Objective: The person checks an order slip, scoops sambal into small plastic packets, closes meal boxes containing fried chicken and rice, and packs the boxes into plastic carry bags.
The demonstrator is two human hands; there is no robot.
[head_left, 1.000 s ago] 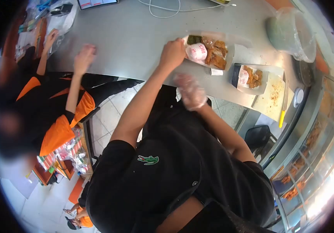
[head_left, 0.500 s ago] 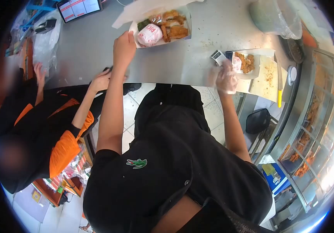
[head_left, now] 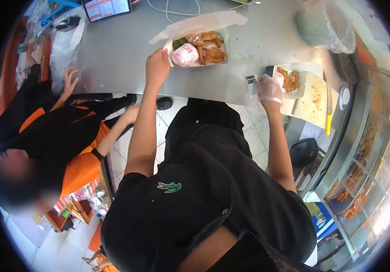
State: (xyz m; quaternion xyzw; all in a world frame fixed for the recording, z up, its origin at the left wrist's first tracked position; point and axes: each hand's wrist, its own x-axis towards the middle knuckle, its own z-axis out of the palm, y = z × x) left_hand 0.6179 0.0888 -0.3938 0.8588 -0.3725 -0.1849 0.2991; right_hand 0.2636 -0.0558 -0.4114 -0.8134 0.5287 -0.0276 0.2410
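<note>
Our left hand (head_left: 157, 72) steadies open food box (head_left: 226, 40), fingers pinching corner. Gloved right hand (head_left: 269, 93) at packet (head_left: 251, 86); can't tell if fingers pinch. Lifting calls for secure pinch.

head-worn, looking forward-down, edges somewhat unclear

At eleven o'clock, the top edge is cropping the tablet (head_left: 107, 8); at one-thirty, print is blurring on the packet (head_left: 251, 85).
</note>
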